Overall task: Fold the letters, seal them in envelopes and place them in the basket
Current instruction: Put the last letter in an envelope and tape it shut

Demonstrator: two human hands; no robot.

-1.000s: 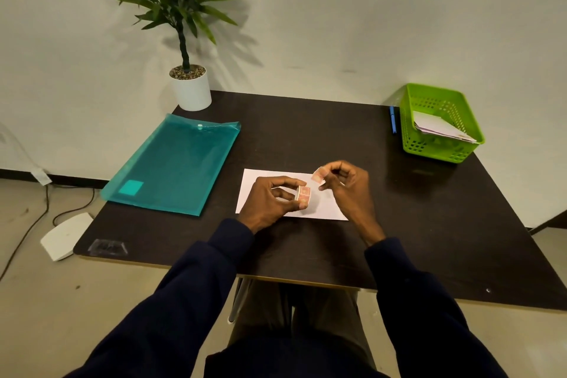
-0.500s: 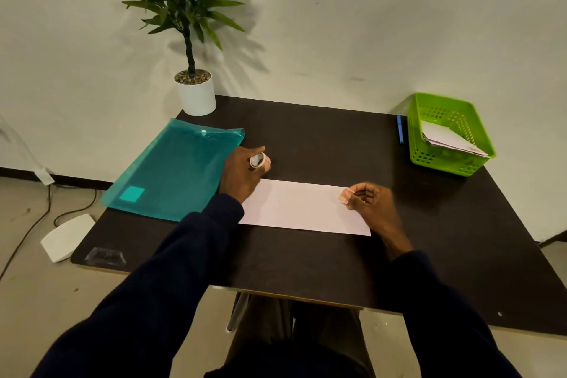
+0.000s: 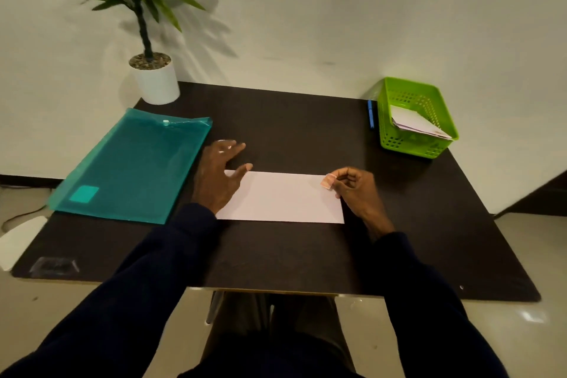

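Envelope lies flat on the surface, not yet in the basket, which holds white papers; right hand pinches what looks like a sticker, left hand spread empty.

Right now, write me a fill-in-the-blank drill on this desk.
The basket is coloured ___.
The pen beside it is ___.
The right hand pinches a sticker; the left hand holds ___.
The teal folder lies to the white envelope's ___.
Answers: green, blue, nothing, left.
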